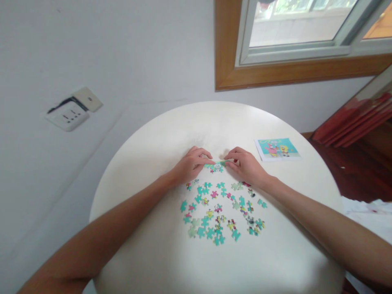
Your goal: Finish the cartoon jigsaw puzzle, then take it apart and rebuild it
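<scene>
A short strip of joined jigsaw pieces (218,166), green along its top with a pale drawn figure, lies flat between my hands. At its left end rests my left hand (196,162), thumb and index finger stretched out and apart. My right hand (243,164) touches the right end, its fingers loosely bent with a gap between thumb and index finger. Below the hands, several loose jigsaw pieces (214,194) in teal, pink, yellow and pale green are spread over the table. Part of the strip is hidden under my fingertips.
The round white table (137,155) stands against a white wall. A picture card (277,149) with cartoon figures lies at the right back. Beyond are a wood-framed window (226,61), a wall socket (70,116) and a red curtain (352,118).
</scene>
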Tool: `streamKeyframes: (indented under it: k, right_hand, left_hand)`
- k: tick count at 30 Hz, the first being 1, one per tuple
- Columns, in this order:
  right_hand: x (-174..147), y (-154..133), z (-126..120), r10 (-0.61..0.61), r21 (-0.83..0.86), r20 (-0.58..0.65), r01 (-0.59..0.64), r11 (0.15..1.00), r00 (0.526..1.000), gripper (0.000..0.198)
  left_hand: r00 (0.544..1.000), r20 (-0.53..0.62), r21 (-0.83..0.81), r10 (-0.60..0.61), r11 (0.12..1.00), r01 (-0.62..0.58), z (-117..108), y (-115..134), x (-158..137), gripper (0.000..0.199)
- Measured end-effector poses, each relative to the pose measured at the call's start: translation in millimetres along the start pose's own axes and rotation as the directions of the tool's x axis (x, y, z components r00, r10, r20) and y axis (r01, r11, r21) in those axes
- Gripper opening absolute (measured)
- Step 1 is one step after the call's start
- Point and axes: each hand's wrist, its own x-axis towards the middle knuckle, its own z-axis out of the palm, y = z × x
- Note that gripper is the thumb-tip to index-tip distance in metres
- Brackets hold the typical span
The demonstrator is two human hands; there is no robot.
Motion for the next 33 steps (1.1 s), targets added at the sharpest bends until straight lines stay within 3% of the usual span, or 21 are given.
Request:
streamKeyframes:
  k: [2, 7, 11, 17, 33]
  right_hand:
    - [0, -1, 1, 0.006, -0.009, 0.012, -0.006, 1.000, 1.000, 0.016]
    - [-1, -6, 2, 0.004, -0.086, 0.069, 0.001, 0.996, 0.998, 0.023]
    - [0, -10, 0, 0.009, -0.137, 0.101, 0.005, 0.991, 0.995, 0.023]
    - [0, -9, -1, 0.021, -0.156, 0.106, -0.004, 0.988, 0.994, 0.023]
    - [2, -5, -5, 0.012, -0.123, 0.074, -0.003, 0.992, 0.997, 0.027]
  left_hand:
    - [0.998, -0.002, 0.003, -0.056, 0.998, 0.056, -8, -1, 1, 0.028]
    - [0.968, 0.157, 0.033, -0.197, 0.980, 0.195, -31, -9, -3, 0.046]
    - [0.935, 0.254, -0.016, -0.249, 0.965, 0.261, -31, -16, -8, 0.041]
    - [0.948, 0.220, -0.083, -0.229, 0.964, 0.252, -19, -24, -6, 0.030]
    - [0.963, 0.153, -0.099, -0.222, 0.966, 0.239, -14, -16, -3, 0.030]
